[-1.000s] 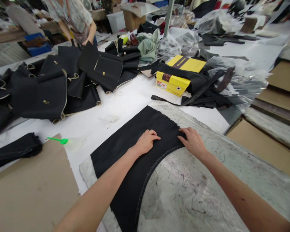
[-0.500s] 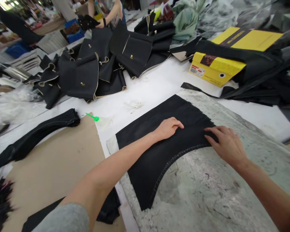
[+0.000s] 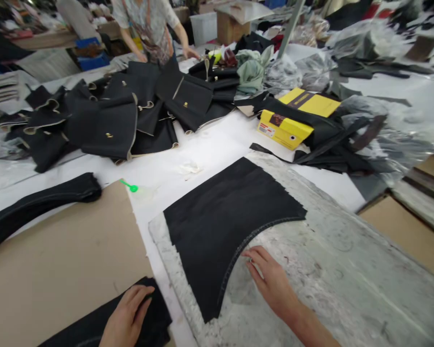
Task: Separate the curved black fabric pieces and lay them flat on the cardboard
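Note:
A black fabric-like piece with a curved, stitched-looking edge lies flat on a stained grey board. My right hand hovers at that curved edge, its thumb and fingers slightly apart and nothing visible between them. At the lower left, my left hand rests over another dark piece or pile of pieces. The fingers there are bent, with a small gap to the thumb, and nothing shows lifted in them. Part of that dark material is hidden under the hand.
Several black panels with small gold fittings are heaped at the back left. A yellow box stands among black strips and plastic. A tan board holds a rolled black piece and a green stick. Another person stands across the table.
My left hand has left the black piece and moved down-left to the dark material. My right hand slid from its right corner to the curved edge. The view has shifted rightward.

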### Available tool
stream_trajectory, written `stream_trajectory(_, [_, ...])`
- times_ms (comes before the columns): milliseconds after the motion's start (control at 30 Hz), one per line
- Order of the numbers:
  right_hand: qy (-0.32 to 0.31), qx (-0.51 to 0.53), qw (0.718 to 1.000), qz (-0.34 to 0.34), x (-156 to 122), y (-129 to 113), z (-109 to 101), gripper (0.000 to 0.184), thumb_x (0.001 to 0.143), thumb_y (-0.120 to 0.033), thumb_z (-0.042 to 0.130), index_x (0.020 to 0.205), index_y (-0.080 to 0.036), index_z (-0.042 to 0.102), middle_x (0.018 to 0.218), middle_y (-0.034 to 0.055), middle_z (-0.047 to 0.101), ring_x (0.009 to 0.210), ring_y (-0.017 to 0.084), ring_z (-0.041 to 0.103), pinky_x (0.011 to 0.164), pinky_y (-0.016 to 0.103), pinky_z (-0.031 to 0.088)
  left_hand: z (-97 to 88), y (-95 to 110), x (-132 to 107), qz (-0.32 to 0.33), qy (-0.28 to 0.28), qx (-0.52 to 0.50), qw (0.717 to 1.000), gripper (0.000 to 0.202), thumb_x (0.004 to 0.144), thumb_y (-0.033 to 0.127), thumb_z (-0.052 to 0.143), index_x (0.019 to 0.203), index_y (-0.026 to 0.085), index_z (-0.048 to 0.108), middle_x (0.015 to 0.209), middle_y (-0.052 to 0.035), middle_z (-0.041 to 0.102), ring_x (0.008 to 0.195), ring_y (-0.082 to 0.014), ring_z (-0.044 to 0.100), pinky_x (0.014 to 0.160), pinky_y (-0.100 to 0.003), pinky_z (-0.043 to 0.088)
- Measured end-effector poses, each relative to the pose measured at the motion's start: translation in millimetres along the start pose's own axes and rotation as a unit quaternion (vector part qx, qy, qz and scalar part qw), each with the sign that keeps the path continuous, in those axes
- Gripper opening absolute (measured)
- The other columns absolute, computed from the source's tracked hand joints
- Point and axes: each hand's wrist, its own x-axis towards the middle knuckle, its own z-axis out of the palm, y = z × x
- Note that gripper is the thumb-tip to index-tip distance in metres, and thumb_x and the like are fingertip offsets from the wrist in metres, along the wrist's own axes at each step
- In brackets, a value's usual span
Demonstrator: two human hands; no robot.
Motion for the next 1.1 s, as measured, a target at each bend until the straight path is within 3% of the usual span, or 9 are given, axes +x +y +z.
stream_trajectory(67, [-0.049, 0.027, 0.998, -0.009, -5, -31, 29, 0.026, 0.096, -0.029, 0.036, 0.114, -0.026, 0.054, 0.112, 0.0057, 0.056, 0.100, 0.017, 0.058, 0.088, 0.034, 0.050, -19.2, -25, -33, -0.031, 0.030, 0.028, 0.999, 0.023, 0.086, 0.036, 0.051, 0.102, 0.027, 0.065, 0.102, -0.0042, 0.065, 0.096, -0.0208, 0.064, 0.085, -0.035, 0.055])
stream_trajectory(233, [-0.146, 0.061, 0.985, -0.069, -6, -111, 111, 0.027, 0.096, -0.031, 0.037, 0.118, -0.027, 0.051, 0.116, 0.0061, 0.055, 0.102, 0.018, 0.058, 0.090, 0.034, 0.049, -60.9, -61, -93, -0.109, 0.044, 0.042, 0.992, 0.023, 0.088, 0.023, 0.047, 0.104, 0.021, 0.063, 0.103, -0.0069, 0.062, 0.100, -0.0208, 0.059, 0.091, -0.038, 0.051])
stream_trajectory(333, [-0.213, 0.040, 0.967, -0.134, -8, -163, 156, 0.028, 0.094, -0.023, 0.039, 0.118, -0.025, 0.052, 0.116, 0.0062, 0.055, 0.107, 0.020, 0.054, 0.096, 0.038, 0.046, -67.3, -81, -123, -0.126, 0.050, 0.020, 0.991, 0.025, 0.085, 0.016, 0.047, 0.105, 0.020, 0.063, 0.105, -0.0076, 0.061, 0.102, -0.0214, 0.057, 0.093, -0.040, 0.050])
stream_trajectory(433, [-0.267, -0.035, 0.948, -0.168, -10, -209, 195, 0.030, 0.090, -0.016, 0.042, 0.117, -0.023, 0.054, 0.113, 0.0069, 0.056, 0.103, 0.023, 0.053, 0.092, 0.042, 0.046, -64.9, -94, -149, -0.118, 0.049, -0.010, 0.992, 0.031, 0.084, 0.011, 0.044, 0.108, 0.020, 0.062, 0.108, -0.0081, 0.060, 0.103, -0.0215, 0.056, 0.094, -0.041, 0.050])
stream_trajectory(567, [-0.285, -0.136, 0.926, -0.205, -8, -248, 235, 0.034, 0.088, -0.014, 0.043, 0.120, -0.021, 0.052, 0.112, 0.0094, 0.056, 0.103, 0.026, 0.051, 0.088, 0.043, 0.045, -63.2, -105, -167, -0.097, 0.046, -0.033, 0.994, 0.042, 0.085, 0.008, 0.039, 0.123, 0.021, 0.054, 0.121, -0.0084, 0.056, 0.114, -0.0210, 0.050, 0.101, -0.041, 0.045])
stream_trajectory(733, [-0.315, -0.227, 0.895, -0.222, 3, -275, 260, 0.032, 0.088, -0.012, 0.037, 0.114, -0.019, 0.055, 0.107, 0.0099, 0.057, 0.100, 0.025, 0.053, 0.086, 0.038, 0.043, -70.3, -125, -167, -0.076, 0.004, 0.002, 0.997, 0.053, 0.083, 0.007, 0.037, 0.134, 0.021, 0.044, 0.134, -0.0083, 0.049, 0.122, -0.0247, 0.043, 0.105, -0.044, 0.039])
stream_trajectory(900, [-0.346, -0.258, 0.870, -0.237, 11, -296, 261, 0.034, 0.090, -0.011, 0.030, 0.106, -0.019, 0.058, 0.100, 0.0073, 0.060, 0.093, 0.018, 0.059, 0.079, 0.028, 0.043, -81.5, -139, -172, -0.047, -0.023, -0.001, 0.999, 0.059, 0.078, 0.002, 0.037, 0.134, 0.022, 0.043, 0.131, -0.0085, 0.050, 0.121, -0.0240, 0.043, 0.104, -0.043, 0.036])
stream_trajectory(1100, [-0.345, -0.296, 0.863, -0.221, 18, -315, 266, 0.036, 0.089, -0.009, 0.029, 0.102, -0.018, 0.061, 0.097, 0.0066, 0.064, 0.087, 0.017, 0.062, 0.075, 0.026, 0.042, -94.5, -151, -173, 0.012, -0.022, -0.022, 0.999, 0.061, 0.078, 0.003, 0.038, 0.136, 0.023, 0.040, 0.134, -0.0083, 0.048, 0.123, -0.0238, 0.042, 0.105, -0.041, 0.034])
